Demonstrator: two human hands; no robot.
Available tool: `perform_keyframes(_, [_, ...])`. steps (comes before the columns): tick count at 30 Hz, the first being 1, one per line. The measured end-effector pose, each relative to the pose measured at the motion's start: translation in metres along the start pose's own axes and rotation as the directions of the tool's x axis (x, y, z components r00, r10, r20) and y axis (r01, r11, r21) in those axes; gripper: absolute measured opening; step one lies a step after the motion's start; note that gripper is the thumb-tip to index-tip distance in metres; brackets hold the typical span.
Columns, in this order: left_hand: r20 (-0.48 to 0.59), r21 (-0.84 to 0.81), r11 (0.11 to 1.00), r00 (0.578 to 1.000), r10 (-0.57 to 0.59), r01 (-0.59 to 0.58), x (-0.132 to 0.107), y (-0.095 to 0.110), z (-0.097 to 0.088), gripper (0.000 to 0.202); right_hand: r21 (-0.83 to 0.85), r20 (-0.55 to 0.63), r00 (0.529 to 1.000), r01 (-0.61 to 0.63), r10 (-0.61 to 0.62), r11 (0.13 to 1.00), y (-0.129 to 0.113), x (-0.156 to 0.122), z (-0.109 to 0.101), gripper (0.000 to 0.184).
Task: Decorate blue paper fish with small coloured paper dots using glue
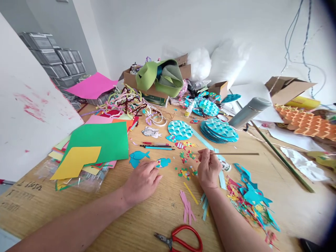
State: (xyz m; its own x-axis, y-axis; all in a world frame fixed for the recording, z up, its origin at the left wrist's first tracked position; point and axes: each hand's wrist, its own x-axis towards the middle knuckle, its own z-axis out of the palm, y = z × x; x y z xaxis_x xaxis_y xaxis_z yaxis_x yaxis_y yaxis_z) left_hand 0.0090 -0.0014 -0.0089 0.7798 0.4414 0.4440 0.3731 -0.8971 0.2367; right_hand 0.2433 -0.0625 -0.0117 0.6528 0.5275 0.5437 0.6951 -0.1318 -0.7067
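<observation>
My left hand (143,181) rests on the table with its fingers loosely stretched out, fingertips at the edge of a blue paper fish (164,162) with coloured patches. Just beyond it lies a plain blue paper fish (136,158). My right hand (209,168) pinches a thin wooden stick (236,154), which points right and has its short end near small coloured paper pieces (183,173). Further back are a striped paper fish (180,145), a yellow spotted one (189,144) and a woven blue paper disc (180,130).
Red-handled scissors (187,238) lie at the front edge. Pink paper strips (185,206) are between my arms, paper scraps (252,199) at right. Coloured sheets (102,140) cover the left. Behind stand stacked discs (219,130), a grey bottle (249,112) and a glue bottle (188,110).
</observation>
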Motion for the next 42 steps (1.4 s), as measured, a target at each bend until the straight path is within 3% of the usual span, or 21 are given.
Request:
perform_keyframes(9, [-0.057, -0.003, 1.000, 0.998, 0.029, -0.030, 0.001, 0.001, -0.001, 0.010, -0.050, 0.101, 0.994, 0.048, -0.043, 0.998, 0.013, 0.001, 0.008, 0.046])
perform_keyframes(22, [-0.057, 0.011, 0.999, 0.998, 0.030, -0.030, 0.002, 0.001, -0.001, 0.013, -0.048, 0.158, 0.987, 0.039, -0.031, 0.998, 0.010, 0.001, 0.008, 0.048])
perform_keyframes(29, [-0.047, 0.010, 1.000, 0.998, 0.030, -0.029, 0.001, 0.001, -0.001, 0.011, 0.087, 0.234, 0.972, -0.009, -0.012, 0.996, 0.007, -0.003, 0.006, 0.042])
perform_keyframes(36, [-0.020, 0.002, 1.000, 0.999, 0.025, -0.025, 0.002, 0.002, -0.003, 0.012, 0.049, 0.267, 0.962, 0.040, -0.052, 0.998, 0.001, -0.003, 0.008, 0.041])
perform_keyframes(42, [-0.028, 0.002, 1.000, 0.999, 0.025, -0.025, 0.001, 0.002, -0.002, 0.013, 0.138, 0.312, 0.948, 0.015, -0.058, 0.990, 0.001, -0.005, 0.008, 0.040])
